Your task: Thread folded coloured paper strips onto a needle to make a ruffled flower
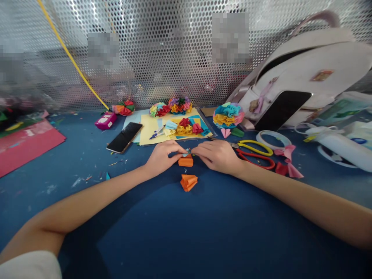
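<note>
Folded orange paper (pixel 188 182) lies below frame centre; above, by an orange piece (pixel 185 161), pale-blue paper (pixel 186 154) is pinched by the left hand (pixel 162 157); what the right hand (pixel 218 155) grips cannot be told. Likely light and crushable, it is best held by edges.

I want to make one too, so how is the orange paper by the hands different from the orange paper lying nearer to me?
Place: the far orange paper is by the fingertips of the left hand and right hand, while the near orange paper lies apart from them.
Shape: the far orange paper looks boxy, but the near orange paper spreads like a little fan.
Both are orange and look creased.
</note>
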`<state>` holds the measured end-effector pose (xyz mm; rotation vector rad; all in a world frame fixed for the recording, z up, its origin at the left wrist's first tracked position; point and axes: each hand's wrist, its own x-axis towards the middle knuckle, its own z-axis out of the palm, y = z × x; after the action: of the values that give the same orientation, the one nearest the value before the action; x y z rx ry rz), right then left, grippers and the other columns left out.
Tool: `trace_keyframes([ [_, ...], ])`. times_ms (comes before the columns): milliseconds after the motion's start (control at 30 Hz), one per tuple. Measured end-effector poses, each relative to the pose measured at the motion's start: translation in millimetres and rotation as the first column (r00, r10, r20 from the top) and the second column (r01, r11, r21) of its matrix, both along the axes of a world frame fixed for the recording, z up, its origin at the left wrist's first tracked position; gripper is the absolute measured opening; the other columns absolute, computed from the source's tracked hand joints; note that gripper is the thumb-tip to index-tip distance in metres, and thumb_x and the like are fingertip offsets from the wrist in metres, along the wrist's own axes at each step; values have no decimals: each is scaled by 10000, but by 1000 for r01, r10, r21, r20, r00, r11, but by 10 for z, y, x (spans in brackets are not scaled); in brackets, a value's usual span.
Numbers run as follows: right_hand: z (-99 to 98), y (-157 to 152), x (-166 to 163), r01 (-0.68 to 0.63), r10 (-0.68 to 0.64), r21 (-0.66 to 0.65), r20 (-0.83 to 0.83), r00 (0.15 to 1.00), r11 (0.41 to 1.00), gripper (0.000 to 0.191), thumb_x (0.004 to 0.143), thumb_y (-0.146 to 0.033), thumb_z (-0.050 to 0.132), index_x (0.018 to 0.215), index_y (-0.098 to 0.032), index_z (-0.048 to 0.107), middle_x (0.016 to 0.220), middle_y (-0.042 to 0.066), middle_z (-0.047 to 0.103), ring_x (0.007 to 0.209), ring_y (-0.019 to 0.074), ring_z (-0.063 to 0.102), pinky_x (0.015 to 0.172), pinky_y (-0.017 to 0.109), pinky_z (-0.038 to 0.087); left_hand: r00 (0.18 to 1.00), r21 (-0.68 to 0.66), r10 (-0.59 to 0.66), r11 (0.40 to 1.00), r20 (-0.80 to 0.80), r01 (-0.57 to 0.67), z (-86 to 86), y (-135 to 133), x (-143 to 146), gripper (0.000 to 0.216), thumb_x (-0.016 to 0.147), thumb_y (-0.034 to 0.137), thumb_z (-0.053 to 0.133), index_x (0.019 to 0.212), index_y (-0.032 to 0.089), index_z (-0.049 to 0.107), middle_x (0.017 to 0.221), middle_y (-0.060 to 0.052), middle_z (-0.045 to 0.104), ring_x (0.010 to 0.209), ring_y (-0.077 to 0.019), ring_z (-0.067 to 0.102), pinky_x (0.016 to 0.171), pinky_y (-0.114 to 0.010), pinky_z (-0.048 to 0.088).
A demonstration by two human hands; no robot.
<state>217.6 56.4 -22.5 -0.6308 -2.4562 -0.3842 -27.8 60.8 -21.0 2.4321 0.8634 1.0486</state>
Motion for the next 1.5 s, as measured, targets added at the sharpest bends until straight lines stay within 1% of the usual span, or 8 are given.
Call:
trace_keyframes([
  [200, 102, -41, -16, 53, -65, 146, 74, 995, 988, 278, 1041, -159, 416, 965, -178, 683, 735, 1, 671, 666, 147, 588, 592, 299, 333, 1000, 31, -9, 999, -10, 9, -14, 5, -2, 132, 870, 89, 709, 941, 178, 775, 907, -47, 774, 849, -172, 709, 806, -291, 562],
  [400, 117, -64, -45, 63, -72, 145, 57, 996, 987, 292, 1021, -121, 408, 948, -172, 687, 722, 0, 667, 663, 142, 582, 597, 296, 345, 1000, 26, -10, 1000, -6, 10, -30, 14, -10, 145, 871, 92, 697, 965, 174, 772, 916, -51, 781, 859, -176, 719, 813, -294, 566],
  [800, 173, -77, -77, 63, -74, 197, 51, 996, 978, 284, 1013, -120, 431, 904, -174, 688, 695, -4, 647, 644, 146, 571, 573, 309, 331, 997, -117, -43, 992, 71, 51, -41, 16, 20, 124, 854, 73, 696, 940, 159, 717, 912, -32, 768, 843, -141, 735, 801, -243, 582],
  [1033, 173, -87, -80, 61, -70, 175, 43, 997, 983, 291, 1017, -113, 418, 918, -170, 686, 700, -7, 651, 651, 139, 572, 595, 299, 347, 996, -80, -43, 996, 75, 49, -13, 10, -1, 21, 873, 166, 715, 871, 175, 733, 853, -30, 770, 797, -154, 716, 758, -270, 565],
  [1167, 179, -97, -87, 68, -79, 190, 54, 995, 979, 289, 1019, -115, 422, 919, -173, 688, 689, -9, 644, 637, 134, 551, 586, 299, 326, 996, -59, -28, 998, 82, 33, 0, 11, -11, 84, 907, 233, 703, 880, 189, 770, 855, -39, 780, 807, -168, 711, 763, -290, 553],
  [1333, 160, -103, -98, 67, -84, 208, 73, 994, 976, 279, 999, -96, 433, 913, -165, 690, 703, 3, 645, 624, 134, 516, 574, 310, 302, 996, -182, 2, 983, 95, 16, 0, 9, 4, 66, 876, 191, 721, 861, 188, 784, 864, -36, 794, 804, -161, 716, 762, -281, 551],
  [1433, 148, -109, -96, 90, -115, 232, 99, 988, 969, 273, 989, -96, 438, 905, -175, 686, 686, 0, 624, 621, 146, 495, 566, 318, 291, 999, -196, 13, 981, 49, -4, 34, 20, 18, 77, 874, 163, 704, 842, 183, 771, 837, -24, 790, 751, -147, 705, 721, -264, 542],
  [1500, 149, -119, -97, 91, -122, 251, 111, 986, 964, 278, 994, -106, 435, 883, -175, 680, 665, 2, 602, 617, 153, 479, 566, 319, 293, 999, -127, -3, 992, -37, -2, 70, 37, 20, 106, 891, 146, 672, 831, 182, 752, 828, -18, 779, 749, -146, 698, 726, -266, 536],
])
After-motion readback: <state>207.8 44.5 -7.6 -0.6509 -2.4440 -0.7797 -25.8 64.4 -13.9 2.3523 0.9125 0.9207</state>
